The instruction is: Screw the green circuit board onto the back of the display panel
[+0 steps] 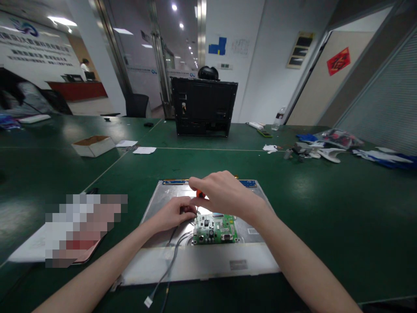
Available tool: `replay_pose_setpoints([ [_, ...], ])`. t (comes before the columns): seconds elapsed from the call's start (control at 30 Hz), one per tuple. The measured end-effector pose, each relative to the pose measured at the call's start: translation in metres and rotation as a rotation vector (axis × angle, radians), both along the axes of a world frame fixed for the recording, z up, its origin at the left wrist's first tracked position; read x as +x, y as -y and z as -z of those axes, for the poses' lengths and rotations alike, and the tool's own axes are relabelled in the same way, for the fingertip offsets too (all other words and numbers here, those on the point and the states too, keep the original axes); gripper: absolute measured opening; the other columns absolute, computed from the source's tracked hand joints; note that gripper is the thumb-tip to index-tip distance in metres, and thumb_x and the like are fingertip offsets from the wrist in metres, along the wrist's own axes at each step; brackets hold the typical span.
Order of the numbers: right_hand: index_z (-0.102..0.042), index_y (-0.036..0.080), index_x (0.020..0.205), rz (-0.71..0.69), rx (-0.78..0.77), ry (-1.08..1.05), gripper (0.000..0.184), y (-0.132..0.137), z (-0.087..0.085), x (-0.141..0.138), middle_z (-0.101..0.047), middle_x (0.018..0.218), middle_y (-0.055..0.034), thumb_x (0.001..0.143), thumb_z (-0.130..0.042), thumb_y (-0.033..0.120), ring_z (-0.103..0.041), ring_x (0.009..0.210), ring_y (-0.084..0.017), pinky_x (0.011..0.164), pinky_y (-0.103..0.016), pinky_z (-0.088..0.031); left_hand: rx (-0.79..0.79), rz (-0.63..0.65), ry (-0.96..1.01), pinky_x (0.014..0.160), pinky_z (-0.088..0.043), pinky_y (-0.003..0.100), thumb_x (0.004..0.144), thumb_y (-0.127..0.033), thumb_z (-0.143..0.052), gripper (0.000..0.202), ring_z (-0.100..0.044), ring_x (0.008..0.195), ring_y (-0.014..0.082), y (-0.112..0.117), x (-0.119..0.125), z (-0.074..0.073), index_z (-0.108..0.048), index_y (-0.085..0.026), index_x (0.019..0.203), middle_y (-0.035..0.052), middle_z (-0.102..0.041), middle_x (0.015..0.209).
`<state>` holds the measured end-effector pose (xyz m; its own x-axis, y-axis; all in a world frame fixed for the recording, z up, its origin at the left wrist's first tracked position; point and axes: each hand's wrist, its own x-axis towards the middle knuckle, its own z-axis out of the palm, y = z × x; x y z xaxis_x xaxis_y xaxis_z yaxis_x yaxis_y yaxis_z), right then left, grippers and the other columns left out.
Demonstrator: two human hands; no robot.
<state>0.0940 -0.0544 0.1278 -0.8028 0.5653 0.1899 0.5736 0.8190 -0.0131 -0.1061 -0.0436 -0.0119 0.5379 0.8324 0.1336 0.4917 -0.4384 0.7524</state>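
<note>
A silver metal display panel lies flat on the green table in front of me. A small green circuit board sits on its middle. My right hand is closed round an orange-handled screwdriver, held upright over the board's upper left corner. My left hand rests on the panel just left of the board, its fingers pinched close around the screwdriver's tip. Grey cables run from the board's left side off the panel's near edge, ending in a white connector.
A black monitor back shell stands upright at the far side. A shallow cardboard box and white papers lie at the left. Loose parts and bags are scattered at the far right, with a water bottle. A blurred patch covers something at the near left.
</note>
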Motion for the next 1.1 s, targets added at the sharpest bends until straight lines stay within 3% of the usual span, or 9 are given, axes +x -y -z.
replay_pose_setpoints([
  [0.13, -0.051, 0.019, 0.092, -0.024, -0.026, -0.036, 0.013, 0.0010, -0.0012, 0.0022, -0.064, 0.081, -0.0021, 0.087, -0.052, 0.031, -0.051, 0.062, -0.012, 0.050, -0.027, -0.020, 0.000, 0.011, 0.008, 0.068, -0.044, 0.026, 0.080, -0.019, -0.063, 0.005, -0.058, 0.074, 0.0160, -0.0002, 0.0003, -0.0008, -0.066, -0.016, 0.083, 0.0013, -0.066, 0.081],
  [0.27, -0.049, 0.017, 0.098, -0.081, -0.090, -0.075, 0.015, 0.0021, -0.0025, 0.0045, -0.064, 0.095, -0.0050, 0.084, -0.050, 0.024, -0.052, 0.066, -0.013, 0.050, -0.027, -0.024, -0.040, 0.028, 0.040, 0.065, -0.044, 0.025, 0.083, -0.022, -0.062, 0.008, -0.057, 0.070, 0.0148, -0.0006, -0.0002, 0.0016, -0.066, -0.015, 0.081, 0.0005, -0.065, 0.076],
  [0.4, -0.047, 0.018, 0.106, -0.040, -0.083, -0.055, 0.021, 0.0004, -0.0008, 0.0015, -0.065, 0.098, -0.0047, 0.086, -0.048, 0.024, -0.054, 0.067, -0.014, 0.050, -0.027, -0.024, -0.074, 0.033, 0.057, 0.067, -0.046, 0.025, 0.083, -0.022, -0.062, 0.008, -0.060, 0.072, 0.0151, -0.0010, -0.0002, 0.0020, -0.068, -0.016, 0.084, 0.0010, -0.067, 0.078],
  [0.6, -0.048, 0.018, 0.102, 0.022, -0.012, -0.021, 0.018, -0.0008, 0.0015, -0.0022, -0.066, 0.088, -0.0033, 0.090, -0.048, 0.032, -0.054, 0.064, -0.014, 0.048, -0.027, -0.020, -0.124, 0.041, 0.085, 0.074, -0.049, 0.027, 0.082, -0.019, -0.062, 0.010, -0.064, 0.080, 0.0169, -0.0013, -0.0001, 0.0008, -0.071, -0.018, 0.086, 0.0017, -0.070, 0.086],
  [0.87, -0.045, 0.017, 0.103, -0.097, -0.041, -0.072, 0.022, 0.0010, 0.0013, 0.0049, -0.063, 0.094, -0.0047, 0.082, -0.049, 0.023, -0.050, 0.063, -0.013, 0.048, -0.027, -0.023, -0.059, 0.058, 0.068, 0.076, -0.047, 0.027, 0.082, -0.018, -0.064, 0.009, -0.062, 0.079, 0.0163, -0.0035, -0.0010, 0.0029, -0.073, -0.019, 0.084, 0.0011, -0.070, 0.083],
  [1.1, -0.046, 0.019, 0.104, 0.033, -0.001, -0.021, 0.017, -0.0020, 0.0025, 0.0000, -0.066, 0.087, -0.0029, 0.089, -0.045, 0.028, -0.052, 0.062, -0.013, 0.048, -0.027, -0.019, -0.090, 0.048, 0.047, 0.075, -0.048, 0.026, 0.082, -0.017, -0.062, 0.014, -0.063, 0.081, 0.0161, -0.0006, -0.0009, -0.0013, -0.074, -0.020, 0.088, 0.0022, -0.071, 0.088],
])
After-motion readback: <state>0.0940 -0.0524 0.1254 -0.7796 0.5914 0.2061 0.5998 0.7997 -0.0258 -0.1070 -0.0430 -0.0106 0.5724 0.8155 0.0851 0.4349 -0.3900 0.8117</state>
